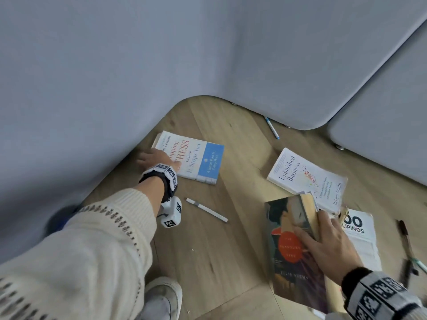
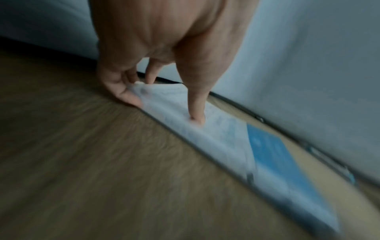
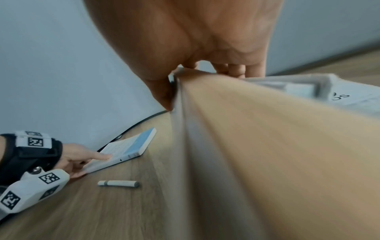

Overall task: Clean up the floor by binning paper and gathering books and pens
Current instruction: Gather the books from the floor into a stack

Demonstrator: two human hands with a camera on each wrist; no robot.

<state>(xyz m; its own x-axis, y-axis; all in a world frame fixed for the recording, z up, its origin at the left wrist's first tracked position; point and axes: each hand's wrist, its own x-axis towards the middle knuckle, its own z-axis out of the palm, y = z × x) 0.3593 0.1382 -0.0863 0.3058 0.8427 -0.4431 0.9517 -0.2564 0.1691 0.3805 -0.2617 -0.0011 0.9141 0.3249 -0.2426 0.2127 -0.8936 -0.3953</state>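
Observation:
My left hand (image 1: 157, 159) (image 2: 164, 104) grips the near end of a white-and-blue book (image 1: 201, 158) (image 2: 267, 154) (image 3: 131, 144) lying on the wooden floor by the grey wall. Its thumb lies on the cover and its fingers curl at the corner. My right hand (image 1: 323, 241) (image 3: 197, 78) holds a dark-covered book with a red circle (image 1: 288, 257) (image 3: 267, 146) tilted above the floor, thumb on the cover, fingers round its yellowed page edge. A white pen (image 1: 206, 210) (image 3: 118, 183) lies between the two hands.
A white book titled "Unfinished Business" (image 1: 300, 176) and a white printed one (image 1: 360, 229) lie at the right. A blue-and-white pen (image 1: 272, 128) rests by the grey panel (image 1: 288, 65). Dark pens (image 1: 404, 234) lie far right. My shoe (image 1: 164, 296) stands at the bottom.

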